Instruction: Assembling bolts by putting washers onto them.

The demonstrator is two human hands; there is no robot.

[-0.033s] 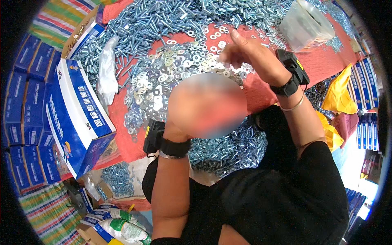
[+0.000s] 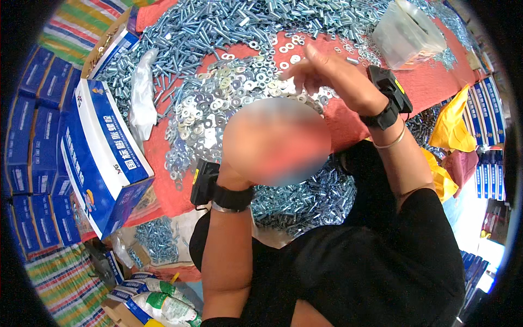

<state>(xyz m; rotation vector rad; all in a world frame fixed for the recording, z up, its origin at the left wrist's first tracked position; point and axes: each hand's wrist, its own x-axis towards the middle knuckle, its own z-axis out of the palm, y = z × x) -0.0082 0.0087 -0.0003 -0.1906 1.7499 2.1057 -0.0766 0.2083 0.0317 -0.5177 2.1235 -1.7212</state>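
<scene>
My right hand point(image 2: 329, 73) hovers over the near right edge of a pile of flat silver washers point(image 2: 207, 103) on a red cloth point(image 2: 348, 103). Its thumb stands apart from the loosely bent fingers, and I see nothing held. My left hand point(image 2: 239, 161) reaches up from below at the near side of the pile. A round blurred patch hides its fingers and whatever they touch. Beyond the washers spreads a large heap of bolts with metal sleeves point(image 2: 234, 22). One small metal cylinder point(image 2: 352, 61) lies on the cloth beside my right hand.
A translucent plastic tub point(image 2: 406, 38) stands at the far right. Blue-and-white cardboard boxes point(image 2: 106, 158) and a clear plastic bag point(image 2: 143, 98) border the left side. Another heap of metal fasteners point(image 2: 305, 201) sits close to my body. Yellow bags point(image 2: 455, 125) are at the right.
My right hand has shifted slightly left over the washers. A small metal cylinder now shows on the cloth to its right. My left arm has barely moved.
</scene>
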